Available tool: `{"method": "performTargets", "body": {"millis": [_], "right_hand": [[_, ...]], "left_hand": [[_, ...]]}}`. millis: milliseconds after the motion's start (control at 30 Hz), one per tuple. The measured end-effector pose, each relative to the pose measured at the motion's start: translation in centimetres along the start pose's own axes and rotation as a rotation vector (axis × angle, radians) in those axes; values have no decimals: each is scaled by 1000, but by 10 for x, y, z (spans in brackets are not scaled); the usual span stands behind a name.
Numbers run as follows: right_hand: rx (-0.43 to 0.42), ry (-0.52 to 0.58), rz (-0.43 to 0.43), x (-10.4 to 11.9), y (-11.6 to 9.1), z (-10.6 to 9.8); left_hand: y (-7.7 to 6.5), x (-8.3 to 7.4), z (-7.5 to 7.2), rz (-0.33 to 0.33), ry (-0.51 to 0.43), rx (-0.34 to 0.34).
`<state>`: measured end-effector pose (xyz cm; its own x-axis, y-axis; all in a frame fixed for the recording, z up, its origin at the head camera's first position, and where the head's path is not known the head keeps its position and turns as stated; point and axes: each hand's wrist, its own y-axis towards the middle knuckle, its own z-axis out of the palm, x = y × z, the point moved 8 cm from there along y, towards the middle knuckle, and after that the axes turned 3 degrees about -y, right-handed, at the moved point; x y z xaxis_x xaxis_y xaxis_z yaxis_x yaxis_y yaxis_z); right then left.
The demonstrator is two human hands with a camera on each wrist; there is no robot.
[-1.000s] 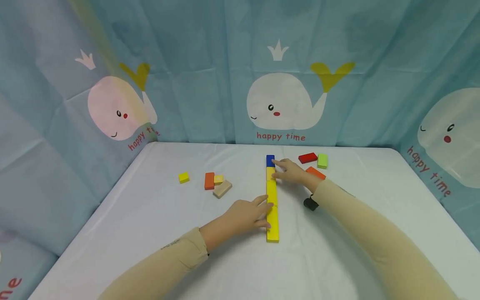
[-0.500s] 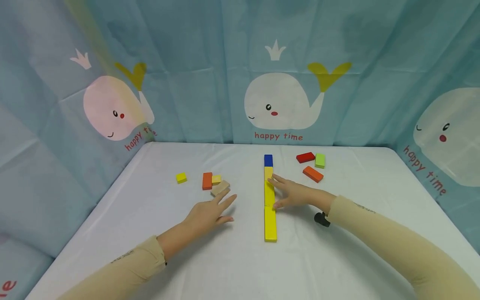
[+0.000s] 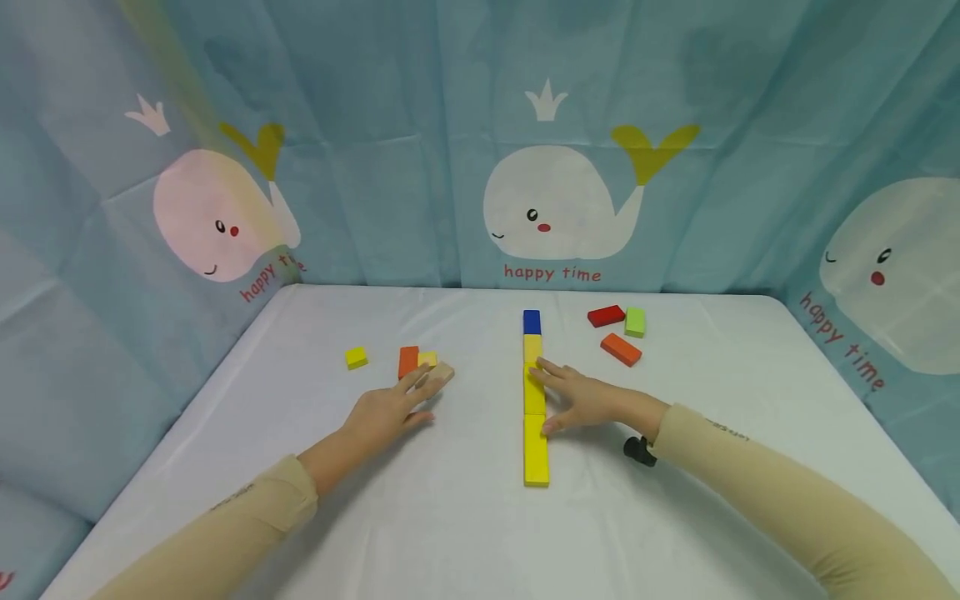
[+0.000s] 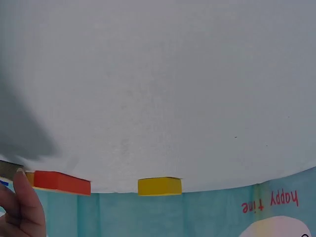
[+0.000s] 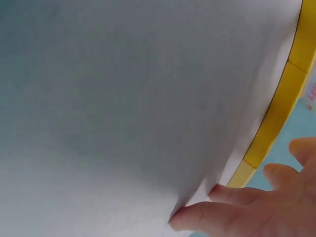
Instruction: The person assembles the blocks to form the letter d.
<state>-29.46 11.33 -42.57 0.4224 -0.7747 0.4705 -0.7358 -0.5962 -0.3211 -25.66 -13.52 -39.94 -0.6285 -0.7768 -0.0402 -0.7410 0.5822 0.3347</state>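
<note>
My left hand (image 3: 384, 415) reaches over the loose blocks at left centre, its fingers stretched out. Its fingertips lie over or just above a beige wooden block (image 3: 446, 372); whether they touch it I cannot tell. Beside that block are an orange block (image 3: 408, 358) and a small pale yellow block (image 3: 427, 358). A straight row runs away from me: two long yellow blocks (image 3: 536, 458), a pale yellow block (image 3: 532, 347) and a blue block (image 3: 532, 322) at the far end. My right hand (image 3: 585, 397) is spread at the row's right side, fingertips at the long yellow blocks.
A small yellow block (image 3: 356, 357) lies alone on the left. Behind the right hand are a red block (image 3: 606, 316), a green block (image 3: 634, 322) and another orange block (image 3: 621, 349). A whale-print curtain (image 3: 420, 208) borders the white-covered table (image 3: 465, 517).
My left hand has left the row and moved left to the beige block. The right hand has slid from the blue end toward me, along the row.
</note>
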Motion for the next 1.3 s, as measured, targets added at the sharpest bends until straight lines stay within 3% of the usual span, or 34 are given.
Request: {"method": "performTargets", "body": {"millis": [167,367,567,833,1167,1300], "right_hand": [[8,-16,-7,3,-1,4],[8,-49,13,5,1,6],[14,-61,22,4,2,8],[14,-65,21,3,2,7],[13,-61,24,3,2,8],[14,-68,28,4,1,8]], "left_hand": [[5,7,11,-3,-2,64],[10,10,16,15,10,75],[11,12,18,-12,4,103],[17,8,15,33,-8,29],[14,12,17,63,-48,30],[17,11,19,52,-57,95]]}}
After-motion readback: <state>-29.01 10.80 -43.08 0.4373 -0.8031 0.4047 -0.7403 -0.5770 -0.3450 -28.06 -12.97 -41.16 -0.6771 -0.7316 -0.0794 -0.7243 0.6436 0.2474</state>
